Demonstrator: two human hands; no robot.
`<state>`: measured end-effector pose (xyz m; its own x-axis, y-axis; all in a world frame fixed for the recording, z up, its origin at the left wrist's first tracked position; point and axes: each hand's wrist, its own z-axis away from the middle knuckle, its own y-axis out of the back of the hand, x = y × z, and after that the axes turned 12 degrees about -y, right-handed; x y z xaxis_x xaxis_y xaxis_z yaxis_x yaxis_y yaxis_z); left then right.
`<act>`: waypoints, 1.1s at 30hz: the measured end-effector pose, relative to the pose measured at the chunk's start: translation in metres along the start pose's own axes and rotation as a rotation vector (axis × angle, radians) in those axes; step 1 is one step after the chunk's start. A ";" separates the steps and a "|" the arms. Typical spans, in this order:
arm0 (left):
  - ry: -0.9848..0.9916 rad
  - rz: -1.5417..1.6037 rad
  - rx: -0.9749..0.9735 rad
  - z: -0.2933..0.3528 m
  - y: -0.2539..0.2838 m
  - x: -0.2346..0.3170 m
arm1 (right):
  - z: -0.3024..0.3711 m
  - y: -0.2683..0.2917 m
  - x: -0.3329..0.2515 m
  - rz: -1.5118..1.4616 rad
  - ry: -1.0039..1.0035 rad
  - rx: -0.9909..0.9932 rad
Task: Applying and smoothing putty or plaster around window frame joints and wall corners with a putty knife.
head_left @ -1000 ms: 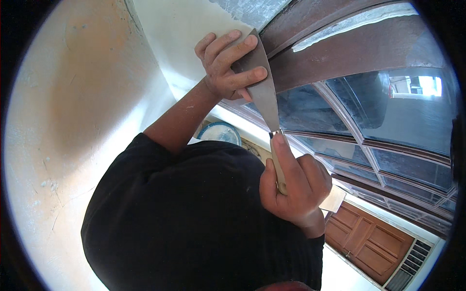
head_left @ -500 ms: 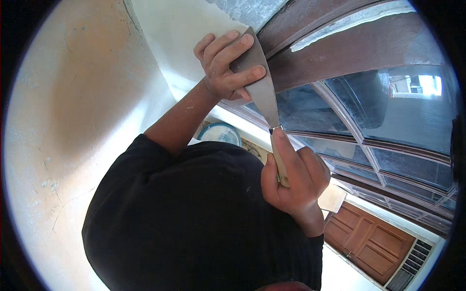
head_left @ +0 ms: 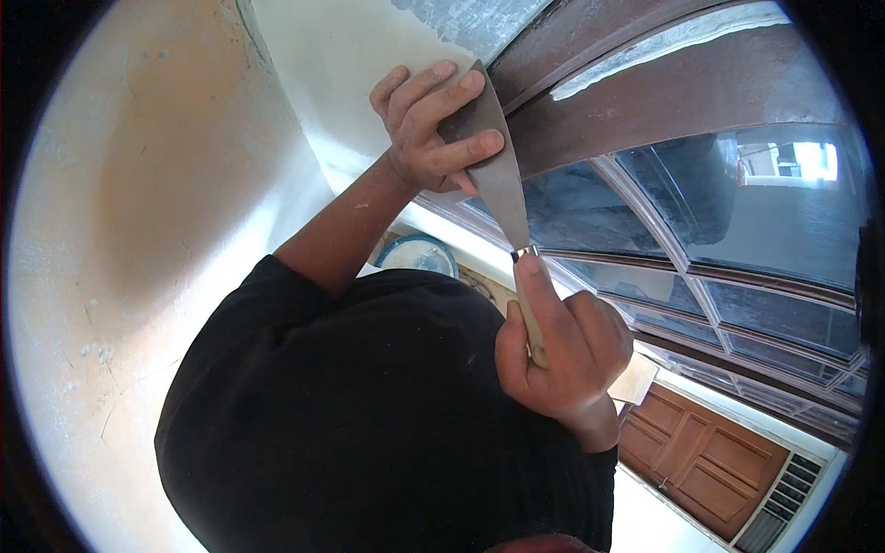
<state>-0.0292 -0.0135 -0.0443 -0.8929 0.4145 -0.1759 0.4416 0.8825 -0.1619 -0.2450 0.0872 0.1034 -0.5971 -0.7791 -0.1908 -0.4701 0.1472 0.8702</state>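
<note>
A putty knife (head_left: 501, 189) with a wide grey metal blade and a pale handle slants across the upper middle of the view. Its handle is gripped by my right hand (head_left: 573, 355), index finger stretched along it toward the blade. My left hand (head_left: 429, 138) is open, fingers spread, with some of them lying flat on the blade; its thumb is partly hidden at the blade's edge. The blade's far corner lies against a smooth pale wall strip (head_left: 341, 55), beside a dark brown wooden frame (head_left: 645, 120).
A rough grey patch (head_left: 466, 18) borders the pale strip at the top. To the right run window panes (head_left: 784, 212) in brown bars. A round tub with a blue rim (head_left: 392, 249) stands below, partly hidden by my body. A brown panelled door (head_left: 705, 456) is at lower right.
The putty knife has shifted slightly down toward me, and my right hand has moved down with it. My left hand stays on the blade, almost unmoved.
</note>
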 end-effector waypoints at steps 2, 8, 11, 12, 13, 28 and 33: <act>0.024 0.001 0.007 0.003 -0.001 0.002 | 0.000 -0.001 0.000 -0.009 0.051 0.041; 0.024 0.000 -0.016 0.002 0.001 0.002 | -0.001 0.001 -0.001 0.020 0.040 0.045; 0.020 -0.002 -0.016 0.002 0.003 0.002 | -0.004 0.002 -0.002 0.038 -0.010 -0.044; 0.016 0.007 0.001 0.002 0.002 0.000 | -0.003 0.000 -0.001 0.018 0.023 0.006; 0.013 0.011 0.002 0.003 0.000 0.000 | -0.003 -0.002 0.000 -0.002 0.056 0.057; 0.042 0.005 0.005 0.003 0.001 0.005 | -0.008 0.001 0.001 -0.016 0.014 -0.011; 0.045 -0.006 0.021 0.006 -0.001 0.004 | -0.009 0.006 -0.002 0.005 0.029 -0.031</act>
<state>-0.0327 -0.0140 -0.0502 -0.8983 0.4193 -0.1311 0.4377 0.8802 -0.1837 -0.2409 0.0838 0.1135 -0.5799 -0.7960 -0.1735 -0.4463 0.1323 0.8850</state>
